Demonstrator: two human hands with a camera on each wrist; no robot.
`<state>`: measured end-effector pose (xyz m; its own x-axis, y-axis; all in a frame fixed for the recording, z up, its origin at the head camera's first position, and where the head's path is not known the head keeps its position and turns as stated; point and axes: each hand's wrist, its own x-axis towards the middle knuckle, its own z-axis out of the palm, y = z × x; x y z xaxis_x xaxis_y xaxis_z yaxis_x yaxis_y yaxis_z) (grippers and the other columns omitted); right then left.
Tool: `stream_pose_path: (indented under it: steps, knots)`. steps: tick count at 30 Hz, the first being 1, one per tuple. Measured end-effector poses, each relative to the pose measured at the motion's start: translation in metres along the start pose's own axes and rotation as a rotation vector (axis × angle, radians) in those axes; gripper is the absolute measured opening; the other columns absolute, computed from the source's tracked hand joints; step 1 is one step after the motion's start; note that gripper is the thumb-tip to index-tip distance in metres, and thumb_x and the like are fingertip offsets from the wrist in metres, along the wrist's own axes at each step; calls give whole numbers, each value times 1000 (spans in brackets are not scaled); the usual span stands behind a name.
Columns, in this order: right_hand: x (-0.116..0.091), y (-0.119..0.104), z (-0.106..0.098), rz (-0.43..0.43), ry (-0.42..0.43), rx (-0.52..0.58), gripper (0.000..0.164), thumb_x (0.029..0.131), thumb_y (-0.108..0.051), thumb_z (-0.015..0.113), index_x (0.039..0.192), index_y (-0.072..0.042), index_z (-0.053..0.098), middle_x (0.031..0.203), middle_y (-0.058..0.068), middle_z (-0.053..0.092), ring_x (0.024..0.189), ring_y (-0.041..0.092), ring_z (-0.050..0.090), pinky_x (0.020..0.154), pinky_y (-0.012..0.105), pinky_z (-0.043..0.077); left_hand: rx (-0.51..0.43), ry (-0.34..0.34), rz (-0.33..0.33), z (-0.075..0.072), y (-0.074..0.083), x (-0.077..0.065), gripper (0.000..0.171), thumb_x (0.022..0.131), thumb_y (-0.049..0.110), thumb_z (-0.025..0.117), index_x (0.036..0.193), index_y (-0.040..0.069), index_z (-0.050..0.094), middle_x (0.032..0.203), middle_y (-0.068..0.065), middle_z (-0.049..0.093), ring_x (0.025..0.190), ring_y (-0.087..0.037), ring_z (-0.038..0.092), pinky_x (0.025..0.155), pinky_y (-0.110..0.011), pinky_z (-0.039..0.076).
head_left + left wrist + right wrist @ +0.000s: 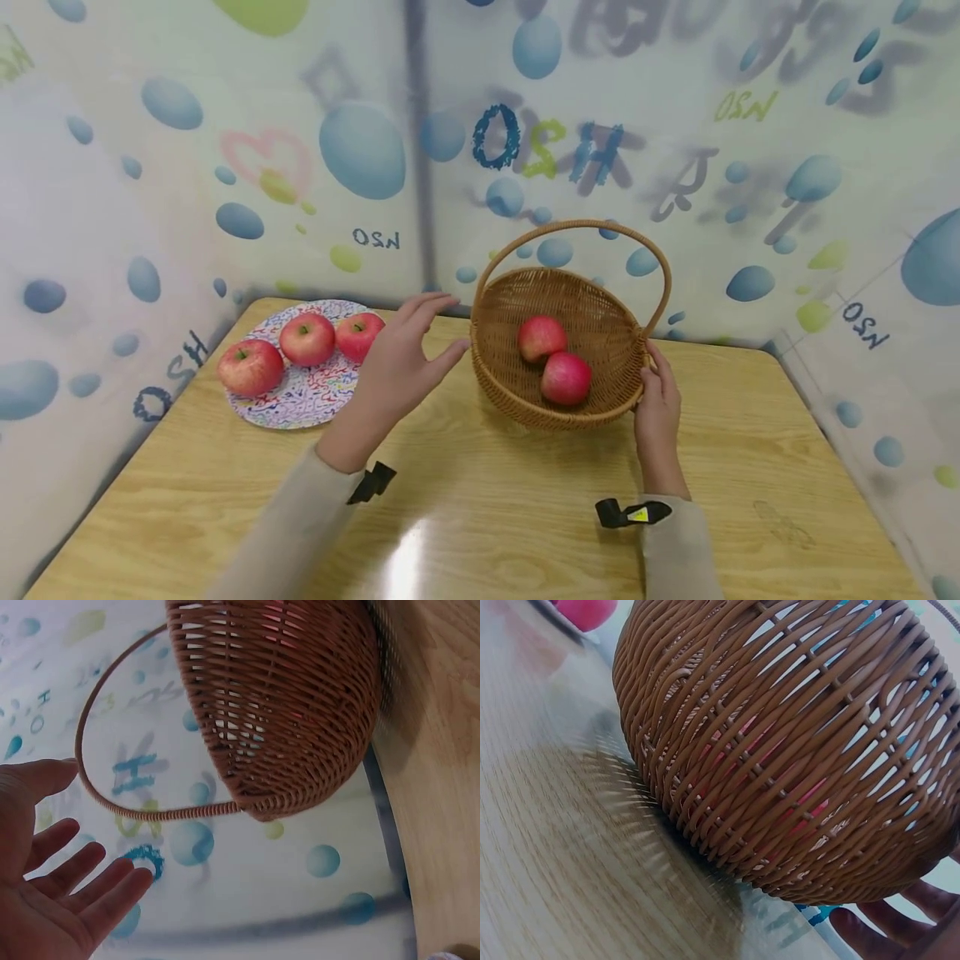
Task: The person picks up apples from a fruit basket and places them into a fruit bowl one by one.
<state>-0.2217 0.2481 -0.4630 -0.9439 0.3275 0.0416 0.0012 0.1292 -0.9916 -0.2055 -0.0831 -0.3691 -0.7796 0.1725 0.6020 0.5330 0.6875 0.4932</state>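
A brown wicker basket point(517, 403) with a tall arched handle stands on the table, tipped so its mouth faces me. Two red apples, one upper point(542, 337) and one lower point(566, 379), lie together inside. My right hand point(662, 417) holds the basket's right rim near the handle's foot; in the right wrist view its fingers point(885, 930) curl round the far side of the weave. My left hand point(397, 358) hovers just left of the basket, fingers spread and thumb apart, holding nothing. In the left wrist view, its palm and fingers appear beside the handle point(142, 815).
To the left, a round plate point(300, 410) with a colourful squiggle pattern carries three red apples, the nearest apple point(251, 368) at its left side; my left hand partly covers its right edge. Patterned walls point(360, 275) enclose the wooden table point(465, 517) behind and on both sides.
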Motion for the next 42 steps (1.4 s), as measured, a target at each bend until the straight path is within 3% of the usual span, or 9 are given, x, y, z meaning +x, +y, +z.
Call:
stream_pose_path:
  steps: [4,7,12,18,28,36,42]
  knots:
    - [0,2,-2,0,4,7,50,110,-27,27,159,-31,34,167,3,28,150,33,35,118,57,34,7,-41,94,9,9,11,50,88,27,80,132,9,62,136,-7,61,116,-24,66,76,-36,61]
    - [0,2,-3,1,8,9,50,110,-27,27,159,-31,34,167,3,28,150,33,35,119,57,34,-5,-65,137,18,14,19,48,89,25,79,131,9,63,134,-7,61,118,-23,65,82,-34,61]
    - [0,1,-3,-2,12,1,49,110,-28,28,158,-31,35,167,2,28,150,33,35,119,57,34,-30,-127,123,35,17,30,48,92,26,75,134,8,61,136,-9,61,127,-24,59,103,-37,55]
    - [1,2,-1,-11,3,-3,49,110,-26,27,159,-31,34,167,1,28,150,31,35,119,54,35,-40,-192,97,56,15,39,47,93,25,75,134,6,61,135,-9,61,123,-24,62,103,-37,54]
    - [-1,3,-1,-19,11,-24,49,110,-28,28,158,-31,34,167,1,30,150,31,36,119,54,34,53,-363,-67,84,19,50,62,93,31,74,146,12,50,145,-11,52,126,-27,59,101,-41,55]
    - [2,1,1,-27,22,-23,49,110,-27,28,158,-31,35,166,0,32,149,30,38,119,52,36,12,-451,-203,104,18,68,65,94,32,72,150,14,46,152,-13,46,135,-29,53,108,-43,50]
    - [3,2,1,-39,13,-13,49,109,-26,28,158,-30,35,165,3,33,148,31,40,118,54,37,-40,-548,-271,115,18,79,65,96,31,68,152,10,42,154,-14,45,124,-28,57,100,-41,52]
